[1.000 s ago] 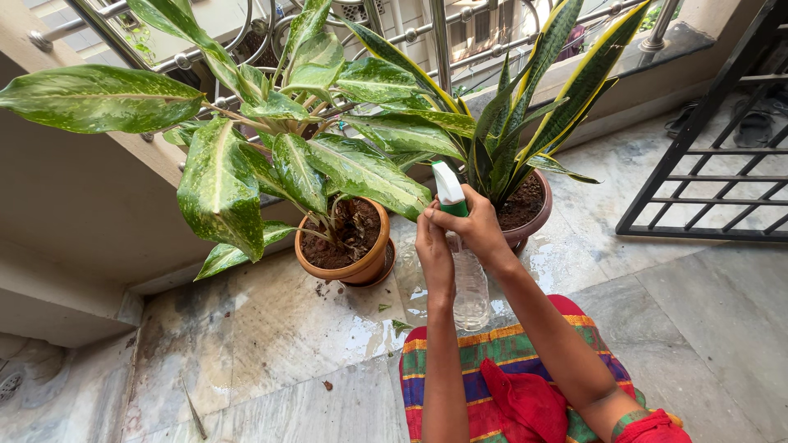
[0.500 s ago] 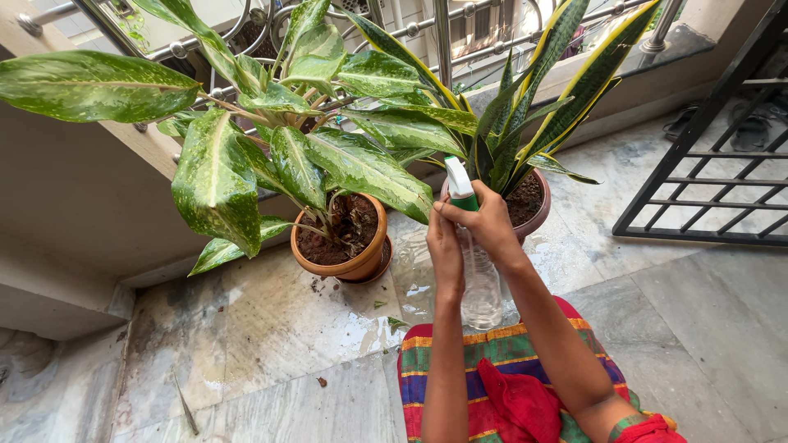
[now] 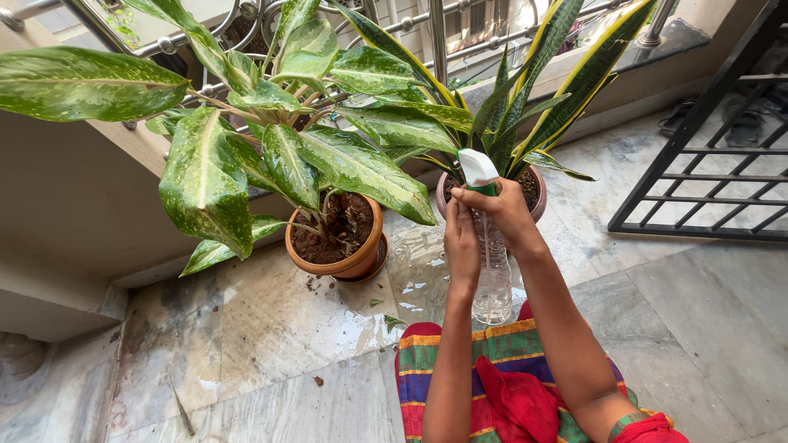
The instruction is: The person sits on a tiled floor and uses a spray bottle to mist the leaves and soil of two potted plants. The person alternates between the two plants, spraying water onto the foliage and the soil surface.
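Observation:
A clear plastic spray bottle (image 3: 493, 283) with a white and green trigger head (image 3: 477, 170) stands upright in front of me. My right hand (image 3: 508, 213) wraps its neck, a finger across the trigger. My left hand (image 3: 461, 239) grips the bottle from the left side. The nozzle faces a broad-leaved speckled green plant (image 3: 279, 139) in an orange clay pot (image 3: 358, 264). A tall snake plant (image 3: 542, 90) in a brown pot (image 3: 538, 202) stands just behind my hands.
Wet patches and soil crumbs lie on the marble floor (image 3: 271, 328). A metal railing (image 3: 435, 37) runs behind the plants. A black grille gate (image 3: 714, 139) stands at right. My lap carries striped red and green cloth (image 3: 492, 377).
Both hands and the spray bottle have shifted right and slightly up, nearer the snake plant's pot. The view has drifted the same way.

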